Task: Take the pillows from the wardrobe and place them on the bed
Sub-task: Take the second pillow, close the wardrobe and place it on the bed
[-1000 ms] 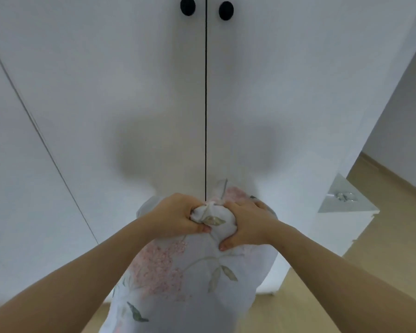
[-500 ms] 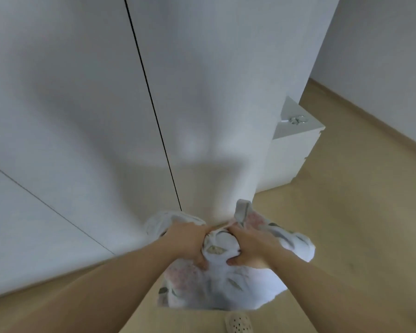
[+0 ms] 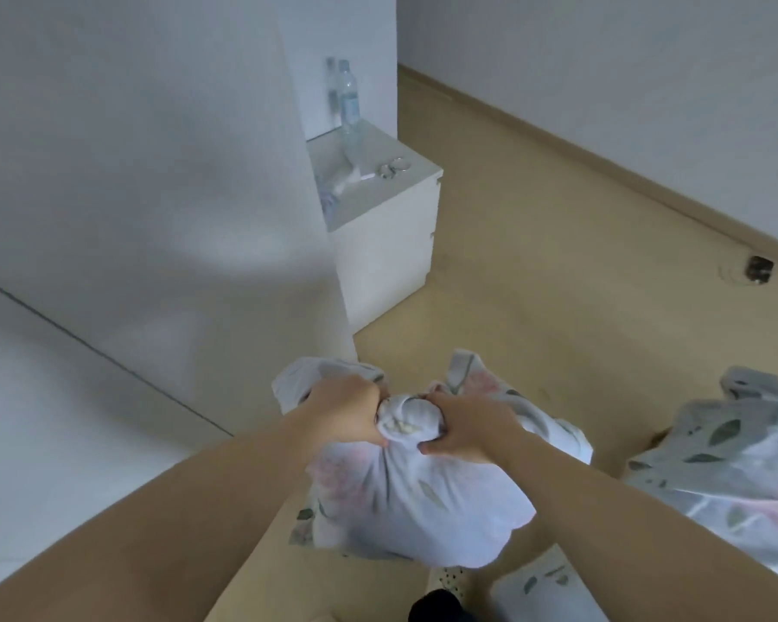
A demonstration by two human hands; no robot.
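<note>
Pillow (image 3: 405, 500) in a white cover printed with pink flowers and grey-green leaves is held up in front of the person, hanging below the hands and above the floor (image 3: 558, 262). One pillow is counted in the grasp. A bunched knot of the cover at the top of the pillow is gripped from both sides. The left hand (image 3: 347, 415) is clenched into a fist on the left of the bunch, and the right hand (image 3: 468, 430) is curled round its right side, with the thumb pressed in underneath. The two hands are set close together, parted only by the gathered cloth between them.

The pillow is seen just beside the corner of the white wardrobe (image 3: 131, 172), whose doors are closed. It is kept apart from the leaf-printed bedding (image 3: 728, 464) that enters at the right edge. A further piece of the same printed fabric (image 3: 544, 581) is seen low in the view, below the pillow.

One white nightstand (image 3: 387, 244) is placed against the wardrobe's side. On it one clear bottle (image 3: 349, 98) is stood upright. A fainter bottle shape is seen just left of it, and whether that is a second bottle cannot be told through the blur. Some small metal rings (image 3: 396, 167) are laid near the nightstand's front corner, and their number cannot be made out. One small dark object (image 3: 757, 268) is seen on the floor near the skirting at the right. One spotted slipper (image 3: 450, 576) is glimpsed under the pillow.
</note>
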